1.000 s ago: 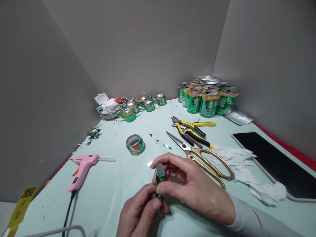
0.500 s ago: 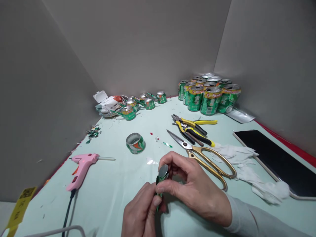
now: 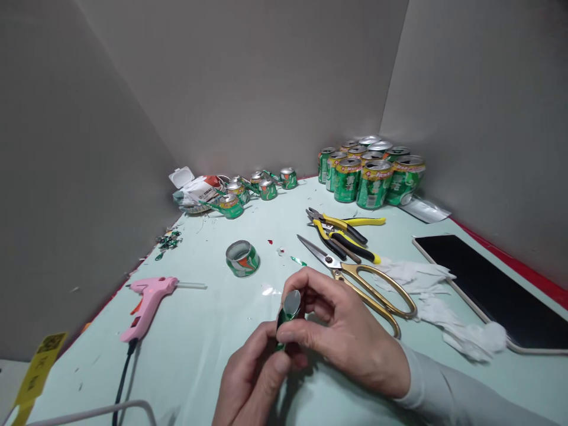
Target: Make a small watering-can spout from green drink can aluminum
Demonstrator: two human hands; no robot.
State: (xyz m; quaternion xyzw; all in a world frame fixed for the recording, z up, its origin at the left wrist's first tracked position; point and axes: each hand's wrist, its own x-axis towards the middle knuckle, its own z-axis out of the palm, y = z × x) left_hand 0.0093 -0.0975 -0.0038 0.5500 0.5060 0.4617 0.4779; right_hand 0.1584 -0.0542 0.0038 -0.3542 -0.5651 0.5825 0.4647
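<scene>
**Me:** Small green strip of can metal, silver side up, pinched between both hands just above the bench's near edge. My right hand has thumb and forefinger closed on its upper end; my left hand has its fingers clamped on the lower end.

**Partner:** What makes this bit go well?

**Me:** I'd say short grips close together, so the thin metal curls and doesn't kink. Pads on the flat faces, off the cut edges, since those look sharp. Small presses rather than one hard squeeze.

**Partner:** What's around you?

**Me:** Straight beyond my knuckles, the gold-handled scissors, blades pointing toward the middle of the bench. Behind them the yellow-and-black pliers. Left of those, a cut-down can ring sits upright on its own, with small green scraps between it and the scissors.

**Partner:** And further out?

**Me:** Pink glue gun lying near the left edge, cord running off the near edge. Crumpled white tissue to my right, touching the dark tablet by the right edge. Whole green cans packed in the far right corner, and small can-made pieces beside a wipes packet at the far left corner.
</scene>
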